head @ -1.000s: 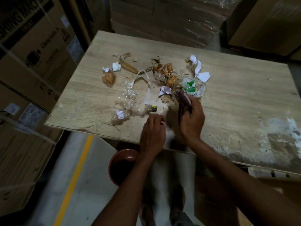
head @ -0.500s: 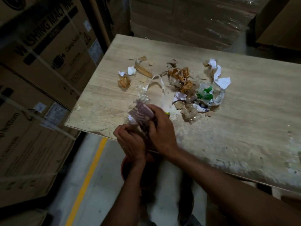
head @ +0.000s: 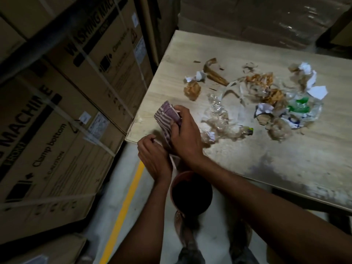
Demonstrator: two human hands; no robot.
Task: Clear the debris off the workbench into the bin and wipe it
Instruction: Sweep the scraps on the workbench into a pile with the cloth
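Note:
A pale wooden workbench (head: 285,149) carries a spread of debris (head: 257,100): crumpled clear plastic, white paper scraps, brown wrappers and a green-printed bag. My right hand (head: 185,134) grips a folded purple-and-white striped cloth (head: 166,117) at the bench's near left corner. Just off that corner my left hand (head: 152,159) is curled, pinching the cloth's lower end. A reddish-brown bin (head: 190,191) stands on the floor below both hands, by the bench's front edge.
Tall cardboard washing-machine boxes (head: 57,111) are stacked close on the left. A yellow floor line (head: 123,206) runs between them and the bench. Wrapped cartons (head: 257,20) stand behind the bench. My feet (head: 190,244) are beside the bin.
My right hand carried the cloth leftward from the debris pile to the bench's near left corner. My left hand moved off the bench edge beside it. The view swung left.

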